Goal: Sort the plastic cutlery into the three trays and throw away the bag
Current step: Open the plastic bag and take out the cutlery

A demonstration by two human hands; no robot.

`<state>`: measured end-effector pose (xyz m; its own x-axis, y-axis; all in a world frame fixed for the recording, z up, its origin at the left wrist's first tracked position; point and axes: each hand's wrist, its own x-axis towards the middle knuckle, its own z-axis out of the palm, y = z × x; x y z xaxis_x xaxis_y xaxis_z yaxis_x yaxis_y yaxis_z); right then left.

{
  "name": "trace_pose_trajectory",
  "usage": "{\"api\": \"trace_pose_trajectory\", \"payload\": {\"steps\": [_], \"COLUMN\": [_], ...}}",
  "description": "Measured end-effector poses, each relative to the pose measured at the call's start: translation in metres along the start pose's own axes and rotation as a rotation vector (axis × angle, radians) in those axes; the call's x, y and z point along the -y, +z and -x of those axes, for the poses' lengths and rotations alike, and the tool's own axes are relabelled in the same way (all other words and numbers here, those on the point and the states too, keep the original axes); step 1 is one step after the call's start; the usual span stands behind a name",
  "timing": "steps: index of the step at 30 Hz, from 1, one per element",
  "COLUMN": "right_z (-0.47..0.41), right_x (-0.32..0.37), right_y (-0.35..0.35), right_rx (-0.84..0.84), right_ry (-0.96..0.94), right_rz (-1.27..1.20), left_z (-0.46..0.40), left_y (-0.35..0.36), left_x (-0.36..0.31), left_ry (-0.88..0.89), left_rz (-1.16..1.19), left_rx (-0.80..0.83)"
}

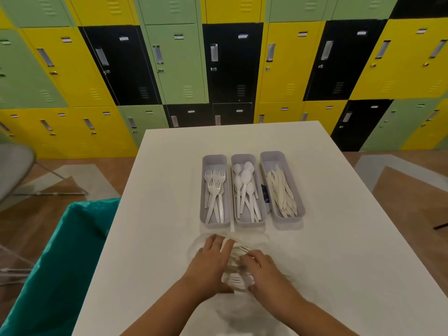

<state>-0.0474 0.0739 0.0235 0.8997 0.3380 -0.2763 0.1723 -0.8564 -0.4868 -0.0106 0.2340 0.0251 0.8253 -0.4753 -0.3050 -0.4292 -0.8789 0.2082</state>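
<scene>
Both hands on clear bag point(238, 267) at 6 o'clock: left hand point(210, 260) flat, fingers straight; right hand point(260, 269) fingers curled, pinching plastic. You: pin bag, draw forks toward fork tray point(214, 163), 12 o'clock.

Surface point(169, 190): matt white, smooth. Three trays point(214, 161): matt grey plastic. Forks point(214, 190), spoons point(246, 180), knives point(282, 192): smooth white plastic. Bag point(238, 265): clear, glossy, crinkled film. Bin liner point(72, 238): glossy teal plastic. Lockers point(177, 64): painted metal. Floor point(48, 214): wood-look.

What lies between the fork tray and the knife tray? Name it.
The spoon tray, holding white spoons, sits between the fork tray and the knife tray, shown in the head view.
</scene>
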Motion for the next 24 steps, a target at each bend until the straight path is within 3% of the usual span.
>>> {"api": "trace_pose_trajectory", "payload": {"steps": [10, 13, 18, 24], "right_z": [-0.012, -0.012, -0.011, -0.016], "right_x": [-0.02, -0.025, -0.022, -0.031], "right_y": [0.005, 0.002, 0.009, 0.011], "right_rx": [-0.03, -0.015, -0.013, -0.063], "right_ry": [0.264, 0.224, 0.005, 0.131], "right_rz": [-0.065, 0.006, -0.023, -0.154], "left_z": [-0.002, -0.003, -0.004, -0.004], "left_y": [0.015, 0.017, 0.018, 0.021], "left_x": [0.001, 0.001, 0.004, 0.006], "left_ry": [-0.065, -0.057, -0.047, -0.049], "left_rz": [0.032, 0.053, 0.078, 0.115], "left_rx": [0.132, 0.139, 0.153, 0.14]}}
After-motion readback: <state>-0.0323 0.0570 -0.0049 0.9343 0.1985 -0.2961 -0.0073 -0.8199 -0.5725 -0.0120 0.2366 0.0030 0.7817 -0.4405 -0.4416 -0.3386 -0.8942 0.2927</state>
